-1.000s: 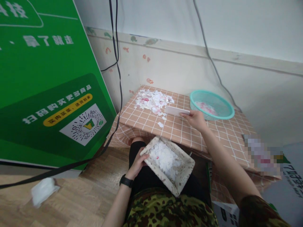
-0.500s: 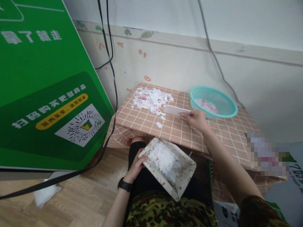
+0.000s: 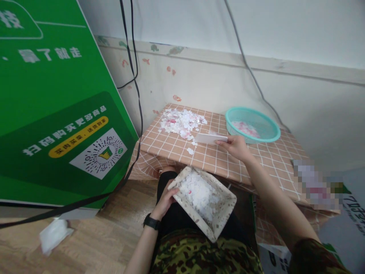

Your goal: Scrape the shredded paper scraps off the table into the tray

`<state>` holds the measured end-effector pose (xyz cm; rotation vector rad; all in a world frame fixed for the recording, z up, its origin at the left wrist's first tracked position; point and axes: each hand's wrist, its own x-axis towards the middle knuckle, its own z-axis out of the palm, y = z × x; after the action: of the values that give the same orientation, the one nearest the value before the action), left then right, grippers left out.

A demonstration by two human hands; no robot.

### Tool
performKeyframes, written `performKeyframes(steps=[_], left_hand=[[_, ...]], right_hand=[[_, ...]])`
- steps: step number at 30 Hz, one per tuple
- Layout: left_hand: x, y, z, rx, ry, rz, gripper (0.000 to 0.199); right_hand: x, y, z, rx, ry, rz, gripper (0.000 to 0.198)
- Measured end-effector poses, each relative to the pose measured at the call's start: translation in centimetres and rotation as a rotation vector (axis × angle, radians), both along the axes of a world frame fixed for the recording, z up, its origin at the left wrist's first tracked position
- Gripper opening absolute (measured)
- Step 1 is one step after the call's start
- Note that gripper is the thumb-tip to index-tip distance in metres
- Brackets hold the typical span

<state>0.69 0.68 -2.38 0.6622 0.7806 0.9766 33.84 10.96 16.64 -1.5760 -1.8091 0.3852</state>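
Note:
My right hand [image 3: 234,147] pinches one end of a flat white card-like piece [image 3: 208,139], held on edge at the tabletop. Just left of the card lies a heap of white paper scraps [image 3: 182,121] with a few pink bits, and some loose scraps trail toward the front. My left hand [image 3: 167,196] grips the left rim of a speckled off-white tray [image 3: 224,215], tilted over my lap below the table edge. White scraps [image 3: 198,192] and one pink bit lie inside it.
A turquoise mesh basket [image 3: 272,137] with pinkish-white scraps stands at the table's right. The table has a brown checked cloth [image 3: 159,146]. At left, a green sign panel [image 3: 59,102] stands with a black strap [image 3: 138,95] hanging before it. A white bag [image 3: 54,235] lies on the floor.
My right hand and the card have shifted slightly toward me and left, off the edge of the heap. The view has turned a little. My left hand still holds the tray.

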Motion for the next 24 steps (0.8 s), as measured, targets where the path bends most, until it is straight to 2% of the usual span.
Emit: performKeyframes(steps=[3,7,12,20,24], left_hand=[[0.2,-0.1,0.0,-0.004,-0.015,-0.010,0.044],[0.3,0.0,0.0,0.005,-0.024,-0.021,0.043],[0.3,0.0,0.3,-0.014,-0.005,-0.012,0.044],[0.3,-0.1,0.4,-0.015,0.004,-0.017,0.044],[0.3,0.0,0.2,0.003,-0.001,-0.019,0.041]], right_hand=[[0.0,0.2,-0.2,0.010,-0.001,-0.052,0.060],[-0.1,0.4,-0.7,0.011,0.030,0.026,0.057],[0.3,-0.5,-0.1,-0.035,0.037,0.063,0.056],[-0.6,0.0,-0.4,-0.021,0.097,-0.066,0.062],[-0.9,0.0,-0.2,-0.053,0.112,0.010,0.061]])
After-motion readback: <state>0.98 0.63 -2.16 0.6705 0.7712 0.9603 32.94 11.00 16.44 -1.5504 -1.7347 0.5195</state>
